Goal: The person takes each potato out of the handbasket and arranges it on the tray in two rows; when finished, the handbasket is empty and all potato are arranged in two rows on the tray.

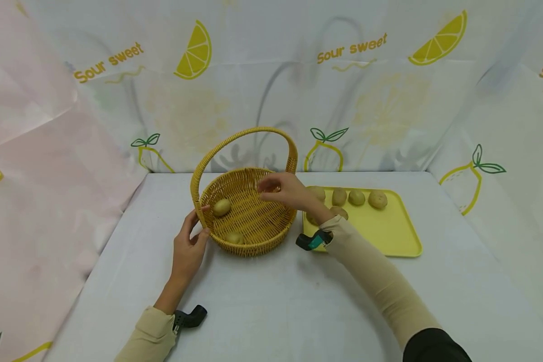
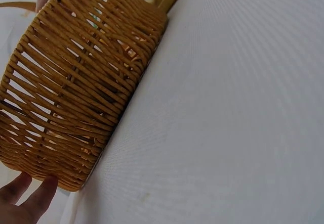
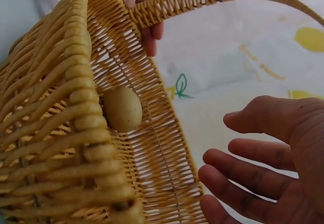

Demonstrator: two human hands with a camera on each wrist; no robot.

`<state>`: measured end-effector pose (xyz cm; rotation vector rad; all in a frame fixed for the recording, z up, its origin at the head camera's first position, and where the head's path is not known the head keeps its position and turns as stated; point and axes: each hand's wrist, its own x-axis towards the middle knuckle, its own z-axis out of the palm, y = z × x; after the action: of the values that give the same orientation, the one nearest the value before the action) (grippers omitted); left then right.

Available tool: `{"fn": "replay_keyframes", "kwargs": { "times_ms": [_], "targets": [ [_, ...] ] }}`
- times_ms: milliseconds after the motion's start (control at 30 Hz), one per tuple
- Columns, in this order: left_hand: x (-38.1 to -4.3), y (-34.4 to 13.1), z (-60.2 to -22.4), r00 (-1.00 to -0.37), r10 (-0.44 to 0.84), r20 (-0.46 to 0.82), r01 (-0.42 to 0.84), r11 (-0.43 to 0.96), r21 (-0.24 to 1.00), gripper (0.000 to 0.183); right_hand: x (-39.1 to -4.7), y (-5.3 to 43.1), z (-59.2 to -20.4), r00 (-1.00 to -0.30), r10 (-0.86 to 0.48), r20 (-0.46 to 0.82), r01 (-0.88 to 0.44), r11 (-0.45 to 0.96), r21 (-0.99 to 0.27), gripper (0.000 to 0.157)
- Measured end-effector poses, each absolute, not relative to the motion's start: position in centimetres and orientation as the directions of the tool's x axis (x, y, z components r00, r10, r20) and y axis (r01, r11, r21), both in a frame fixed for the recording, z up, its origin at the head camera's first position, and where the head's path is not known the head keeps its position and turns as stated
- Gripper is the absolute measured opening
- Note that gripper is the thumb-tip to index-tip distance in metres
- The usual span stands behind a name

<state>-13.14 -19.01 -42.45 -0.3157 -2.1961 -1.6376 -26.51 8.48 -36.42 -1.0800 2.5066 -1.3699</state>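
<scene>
From where I stand, the table (image 1: pixel 262 311) is white, its far edge running straight across. Two things sit directly on it, both toward the far side: a round woven basket (image 1: pixel 253 249), upright on its base, and, just beside it to the right, a rounded-cornered yellow tray (image 1: pixel 389 236), lying flat. Soft shadows fall on the white surface.
</scene>
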Motion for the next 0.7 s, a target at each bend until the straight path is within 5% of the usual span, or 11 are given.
{"fn": "replay_keyframes", "kwargs": {
  "times_ms": [433, 700],
  "targets": [
    [-13.3, -19.0, -42.5, -0.897, -0.043, 0.439, 0.410, 0.286, 0.866, 0.047, -27.7, 5.4, -36.7, -0.730, -0.665, 0.160, -0.506, 0.368, -0.780, 0.029],
    [-13.1, -18.9, -42.4, -0.897, -0.051, 0.438, 0.405, 0.298, 0.864, 0.047, -28.8, 3.7, -37.3, -0.690, -0.712, 0.130, -0.490, 0.328, -0.807, 0.044]
  ]
}}
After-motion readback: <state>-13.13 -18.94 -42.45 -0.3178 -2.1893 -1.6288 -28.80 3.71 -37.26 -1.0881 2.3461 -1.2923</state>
